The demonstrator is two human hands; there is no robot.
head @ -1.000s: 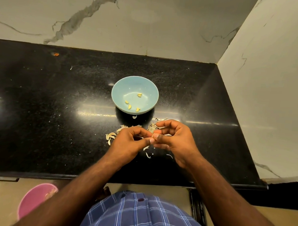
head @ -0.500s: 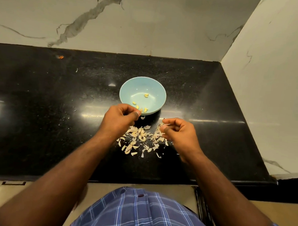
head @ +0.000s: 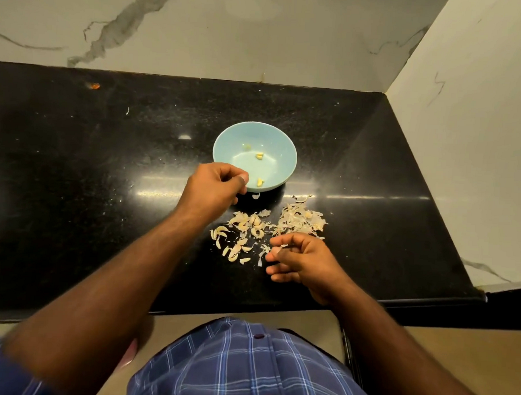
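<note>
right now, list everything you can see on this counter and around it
bowl: one, light blue, mid counter
peeled cloves: at least three, yellow, inside bowl
unpeeled cloves: loose pile, off-white, in front of bowl
garlic skins: heap, pale, right of that pile
counter: one, black, polished
walls: two, white marble, behind and right
orange speck: one, far left of counter
shirt: one, blue plaid, bottom edge
left hand: fingers curled, at bowl's near rim
right hand: pinches a pale skin scrap, beside the heap
</note>
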